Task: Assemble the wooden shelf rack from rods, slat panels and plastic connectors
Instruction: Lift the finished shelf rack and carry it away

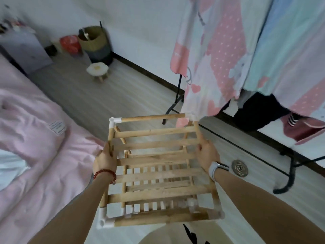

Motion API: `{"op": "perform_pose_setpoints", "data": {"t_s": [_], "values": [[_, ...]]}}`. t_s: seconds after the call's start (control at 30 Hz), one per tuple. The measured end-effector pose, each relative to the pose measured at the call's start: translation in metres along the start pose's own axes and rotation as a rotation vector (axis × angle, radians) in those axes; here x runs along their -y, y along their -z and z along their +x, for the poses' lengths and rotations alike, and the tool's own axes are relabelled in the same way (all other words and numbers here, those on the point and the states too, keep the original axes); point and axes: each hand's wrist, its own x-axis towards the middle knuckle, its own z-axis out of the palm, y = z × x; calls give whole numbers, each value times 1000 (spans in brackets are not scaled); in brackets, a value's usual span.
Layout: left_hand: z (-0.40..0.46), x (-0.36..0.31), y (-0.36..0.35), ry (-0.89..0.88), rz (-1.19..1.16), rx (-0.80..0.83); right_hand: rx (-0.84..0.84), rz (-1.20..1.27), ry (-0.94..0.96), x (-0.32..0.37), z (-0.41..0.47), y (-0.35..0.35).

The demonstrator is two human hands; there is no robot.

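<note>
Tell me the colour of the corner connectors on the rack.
White, on the wooden rack; the far-left corner connector shows it best in the head view.

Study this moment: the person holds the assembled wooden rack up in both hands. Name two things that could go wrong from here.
1. The wooden slatted shelf rack with white plastic corner connectors is held only by its side rods, left hand and right hand; the push-fit joints might slip apart.
2. Its far corner sits against the hanging pink patterned fabric, so it may snag when moved.
</note>
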Motion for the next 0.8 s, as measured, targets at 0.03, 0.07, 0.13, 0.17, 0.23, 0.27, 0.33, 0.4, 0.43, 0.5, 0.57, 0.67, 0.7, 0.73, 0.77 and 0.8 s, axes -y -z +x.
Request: {"op": "perform_pose_setpoints", "data": {"t_s": [0.03,0.07,0.13,0.17,0.23,0.27,0.33,0.4,0.43,0.5,0.57,0.67,0.7,0.73,0.77,0.8], "values": [[19,-1,0,15,-12,-11,1,2,30,10,22,-3],[43,-4,1,39,-29,-22,4,13,61,22,50,-9],[87,-12,1,69,-35,-40,9,46,83,43,98,-14],[104,-16,1,85,-41,-47,19,63,71,53,119,-16],[152,-29,2,121,-52,-73,25,37,107,78,177,-21],[171,-35,5,120,-47,-83,27,22,128,89,199,-22],[220,-43,10,144,-56,-114,45,28,142,115,248,-26],[258,-47,16,152,-81,-125,58,78,110,136,286,-28],[283,-51,21,153,-97,-131,69,106,96,152,314,-29],[320,-56,29,160,-119,-136,89,74,141,175,351,-35],[359,-59,36,174,-129,-138,100,48,161,200,388,-40],[428,-61,47,169,-143,-135,80,70,180,239,443,-54],[447,-61,50,167,-158,-131,77,60,191,250,457,-58],[478,-60,53,171,-159,-121,78,56,190,267,480,-66],[503,-59,56,174,-154,-112,90,44,175,282,497,-70],[529,-59,57,179,-143,-109,103,14,155,298,515,-74]]}}
